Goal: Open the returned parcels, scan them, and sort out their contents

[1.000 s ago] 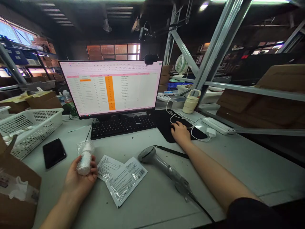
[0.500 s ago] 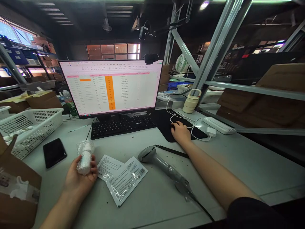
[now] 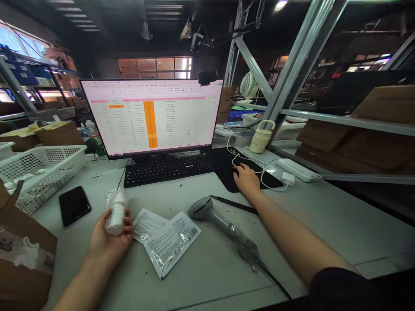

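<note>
**Wrapped bottle in hand, mouse under the other**

Nearest us, the left hand is curled around a plastic-wrapped bottle, upright over the table, long axis vertical, cap end up. Packets and scanner lie untouched beside it. Further off, the right hand rests cupped over the mouse; spreadsheet glowing on the monitor.

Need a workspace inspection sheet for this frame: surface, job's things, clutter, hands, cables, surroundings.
Surface: grey desk, dark specks scattered.
Job's things: small plastic-wrapped white bottle; mouse under the right hand, mostly hidden, on a black mat.
Clutter: two clear label bags, barcode scanner, black phone, dark pen-like tool, white basket, cardboard box.
Hands: left hand grips the bottle; right hand rests on the mouse.
Cables: white cable to a white charger; scanner cord.
Surroundings: monitor showing a spreadsheet, keyboard, metal shelving.
</note>
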`<state>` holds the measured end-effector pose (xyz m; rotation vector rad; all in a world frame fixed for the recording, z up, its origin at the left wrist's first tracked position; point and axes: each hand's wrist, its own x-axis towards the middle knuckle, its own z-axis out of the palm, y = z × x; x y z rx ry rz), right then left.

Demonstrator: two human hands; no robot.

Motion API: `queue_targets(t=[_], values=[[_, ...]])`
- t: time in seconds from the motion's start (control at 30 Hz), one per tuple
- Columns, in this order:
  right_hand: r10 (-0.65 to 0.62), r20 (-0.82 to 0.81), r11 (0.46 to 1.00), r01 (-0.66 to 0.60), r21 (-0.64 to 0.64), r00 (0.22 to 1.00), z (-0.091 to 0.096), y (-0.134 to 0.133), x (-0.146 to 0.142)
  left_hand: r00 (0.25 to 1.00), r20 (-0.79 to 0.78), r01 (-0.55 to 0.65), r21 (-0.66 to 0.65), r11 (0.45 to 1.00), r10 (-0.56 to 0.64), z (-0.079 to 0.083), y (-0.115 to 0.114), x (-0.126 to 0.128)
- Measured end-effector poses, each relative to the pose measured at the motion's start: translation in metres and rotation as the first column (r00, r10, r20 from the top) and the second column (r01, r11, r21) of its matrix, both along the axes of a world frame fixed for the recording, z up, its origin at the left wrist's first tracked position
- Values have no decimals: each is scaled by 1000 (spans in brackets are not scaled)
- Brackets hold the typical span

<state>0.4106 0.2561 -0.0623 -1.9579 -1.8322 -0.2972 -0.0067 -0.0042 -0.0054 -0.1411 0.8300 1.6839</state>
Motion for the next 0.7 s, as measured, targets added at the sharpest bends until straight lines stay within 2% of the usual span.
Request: queue_targets(t=[0.7], values=[[-12,9,1000,12,19,1000,-1,1,-1,1000,5,12,-2,1000,-12,0,0,-1]])
